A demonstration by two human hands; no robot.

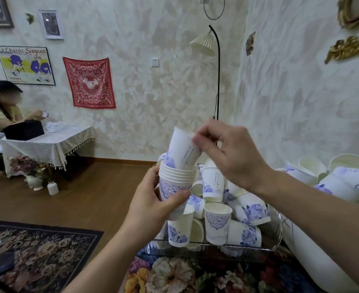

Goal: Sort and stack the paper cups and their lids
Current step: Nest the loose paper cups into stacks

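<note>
Nearest: a flowered cloth (pixel 174 273) is covering the worktop, and a clear tray (pixel 277 235) is sitting on it near the front edge. Loose paper cups (pixel 217 222) are lying heaped in the tray, some upright, some on their sides, white with blue flower print. More cups (pixel 343 180) are lying tumbled toward the worktop's right edge.

Above the tray's left end, the left hand (pixel 153 199) is gripping a nested stack of cups (pixel 175 180), fingers and thumb curling round its lower part, rims up. The right hand (pixel 225 151) is pinching the rim of a single cup (pixel 181 151) between thumb and fingertips; that cup is tilting to the left with its base sitting inside the mouth of the stack. No lids are identifiable.

Behind the hands, a floor lamp (pixel 204 44) is standing by the wall corner. Far left, a second person (pixel 3 111) is sitting at a small table with a lace cloth (pixel 47 144); a red cloth (pixel 88 82) and a poster (pixel 25 65) are hanging on the wall.
</note>
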